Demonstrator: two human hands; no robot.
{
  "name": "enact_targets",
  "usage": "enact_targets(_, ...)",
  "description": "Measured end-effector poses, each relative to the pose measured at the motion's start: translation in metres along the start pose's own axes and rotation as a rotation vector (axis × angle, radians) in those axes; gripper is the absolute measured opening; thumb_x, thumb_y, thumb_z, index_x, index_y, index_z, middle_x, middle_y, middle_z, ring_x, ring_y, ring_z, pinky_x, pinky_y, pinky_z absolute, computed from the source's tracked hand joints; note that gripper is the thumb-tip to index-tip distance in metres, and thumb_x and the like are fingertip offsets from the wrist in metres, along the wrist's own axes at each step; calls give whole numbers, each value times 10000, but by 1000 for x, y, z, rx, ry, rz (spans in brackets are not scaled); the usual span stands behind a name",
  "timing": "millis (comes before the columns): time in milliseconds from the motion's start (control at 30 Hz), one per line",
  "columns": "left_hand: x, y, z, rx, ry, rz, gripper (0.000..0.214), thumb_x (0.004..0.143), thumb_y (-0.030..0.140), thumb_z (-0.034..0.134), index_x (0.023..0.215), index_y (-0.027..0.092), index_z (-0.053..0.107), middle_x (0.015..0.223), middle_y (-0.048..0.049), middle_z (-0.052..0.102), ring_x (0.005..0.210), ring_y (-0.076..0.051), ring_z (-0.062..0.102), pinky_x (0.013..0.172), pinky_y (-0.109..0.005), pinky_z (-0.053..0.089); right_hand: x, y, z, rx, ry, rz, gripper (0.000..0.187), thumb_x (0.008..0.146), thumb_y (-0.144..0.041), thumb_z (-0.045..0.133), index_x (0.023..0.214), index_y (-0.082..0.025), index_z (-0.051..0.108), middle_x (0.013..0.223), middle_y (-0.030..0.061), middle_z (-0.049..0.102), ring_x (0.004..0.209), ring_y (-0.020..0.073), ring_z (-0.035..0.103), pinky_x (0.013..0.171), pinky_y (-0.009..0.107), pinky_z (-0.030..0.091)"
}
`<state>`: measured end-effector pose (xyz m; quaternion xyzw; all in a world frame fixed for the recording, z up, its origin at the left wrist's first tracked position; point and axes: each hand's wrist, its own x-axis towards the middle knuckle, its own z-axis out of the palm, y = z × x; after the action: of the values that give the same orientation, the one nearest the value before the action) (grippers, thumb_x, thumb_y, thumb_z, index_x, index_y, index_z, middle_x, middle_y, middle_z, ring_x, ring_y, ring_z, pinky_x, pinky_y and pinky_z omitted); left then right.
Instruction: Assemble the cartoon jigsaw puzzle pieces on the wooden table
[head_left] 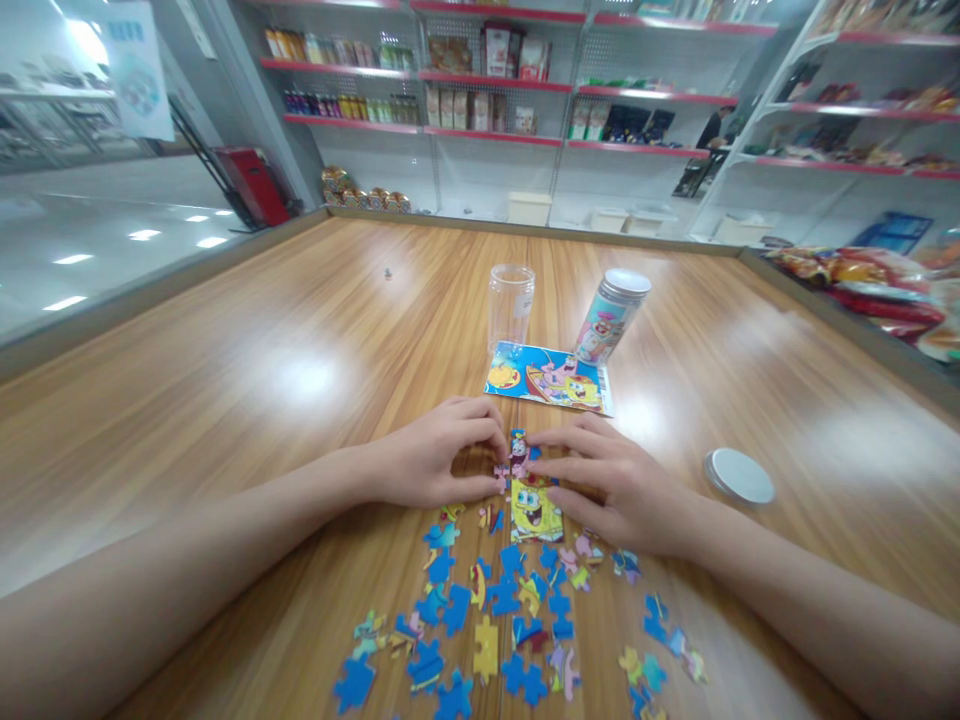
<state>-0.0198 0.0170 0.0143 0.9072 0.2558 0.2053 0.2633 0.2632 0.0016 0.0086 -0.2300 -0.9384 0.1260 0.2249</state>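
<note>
Between my hands lies a joined patch of jigsaw puzzle (534, 512), with a yellow cartoon face below and a pink one above. My left hand (457, 450) is at its left edge, thumb and forefinger closed on a small pink puzzle piece (502, 480) touching or very near the patch. From the other side, my right hand (607, 480) lays its spread fingers along the patch's right edge, and the fingertips hide part of it. Many loose puzzle pieces (457, 608), mostly blue, are scattered on the table closer to me.
Beyond my hands lies a picture card (555, 380) of the cartoon scene. A clear open jar (511, 310) and a printed can (611, 318) with a silver top stand by it. To the right rests a round silver lid (739, 475) on the wooden table (225, 400). Stocked shelves (495, 80) line the back.
</note>
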Motion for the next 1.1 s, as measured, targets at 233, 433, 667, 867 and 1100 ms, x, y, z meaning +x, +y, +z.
enact_targets(233,-1,-5,-7,-16,-10,28,165,917,296,667,1019,167,658,1054,-81,571,967,-190,580,887,-342,515,-1,0,0,11,0,13,286,985,-247,600,1252,-259,704,1333,73,648,1115,242,581,988,467,486)
enact_targets(433,-1,-7,-8,50,18,2,173,936,291,634,1048,163,665,1040,-80,575,935,-185,581,864,-343,517,0,-1,-1,12,11,7,279,982,-240,600,1236,-257,712,1308,78,664,1090,237,599,964,455,502)
enact_targets(667,2,-14,0,104,127,-92,222,972,316,604,1123,169,674,1039,-78,578,902,-176,587,822,-335,532,0,0,-1,12,5,12,287,979,-236,603,1246,-264,707,1319,74,661,1094,238,596,968,456,499)
enact_targets(867,3,-13,1,96,148,-98,197,965,296,606,1094,172,689,1023,-74,583,914,-181,590,826,-336,528,0,-1,-1,4,9,10,291,977,-234,604,1247,-272,706,1316,74,662,1092,240,604,969,466,498)
enact_targets(1100,0,-6,-7,55,69,-33,140,915,254,618,1014,164,658,1041,-80,567,943,-194,578,873,-354,514,1,0,-2,13,7,11,285,983,-236,594,1243,-265,708,1313,81,660,1111,250,598,986,485,499)
